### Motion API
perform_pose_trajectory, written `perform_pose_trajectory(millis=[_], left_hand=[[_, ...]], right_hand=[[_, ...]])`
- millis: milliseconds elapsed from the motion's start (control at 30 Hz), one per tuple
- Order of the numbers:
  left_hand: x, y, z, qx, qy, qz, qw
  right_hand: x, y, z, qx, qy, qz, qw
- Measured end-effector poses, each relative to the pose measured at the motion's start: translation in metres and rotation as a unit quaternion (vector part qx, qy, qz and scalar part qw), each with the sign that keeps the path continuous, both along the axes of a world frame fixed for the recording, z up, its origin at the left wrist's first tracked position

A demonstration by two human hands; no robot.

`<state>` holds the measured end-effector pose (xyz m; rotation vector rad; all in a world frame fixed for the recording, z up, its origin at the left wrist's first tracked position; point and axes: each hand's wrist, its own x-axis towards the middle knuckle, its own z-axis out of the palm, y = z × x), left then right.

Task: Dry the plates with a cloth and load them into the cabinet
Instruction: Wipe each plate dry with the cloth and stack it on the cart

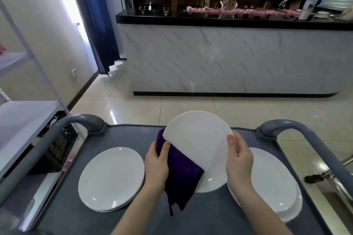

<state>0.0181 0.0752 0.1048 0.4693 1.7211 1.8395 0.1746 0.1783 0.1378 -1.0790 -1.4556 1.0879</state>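
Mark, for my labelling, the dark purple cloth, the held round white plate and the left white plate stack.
Dark purple cloth (183,173): head view, folded middle.
Held round white plate (198,145): head view, bare centre.
Left white plate stack (111,178): head view, top centre.

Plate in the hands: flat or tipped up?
Tipped up. The plate faces the camera, rounder than the flat plates on the cart; the right hand grips its rim, the left hand holds the purple cloth against it.

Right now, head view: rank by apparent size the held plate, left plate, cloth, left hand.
1. held plate and left plate: look alike; the held one is raised nearer the camera, so not ranked.
2. cloth
3. left hand
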Motion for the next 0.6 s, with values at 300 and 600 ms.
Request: perform_pose_trajectory(millis=[300, 600], left_hand=[[-0.033, 0.009, 0.037, -0.07, 0.351, -0.25, 0.899], [-0.024, 0.011, 0.023, -0.008, 0.107, -0.076, 0.991]], right_hand=[[0.006, 0.019, 0.02, 0.119, -0.224, 0.262, 0.931], [0.007, 0.017, 0.02, 0.064, -0.084, 0.092, 0.99]])
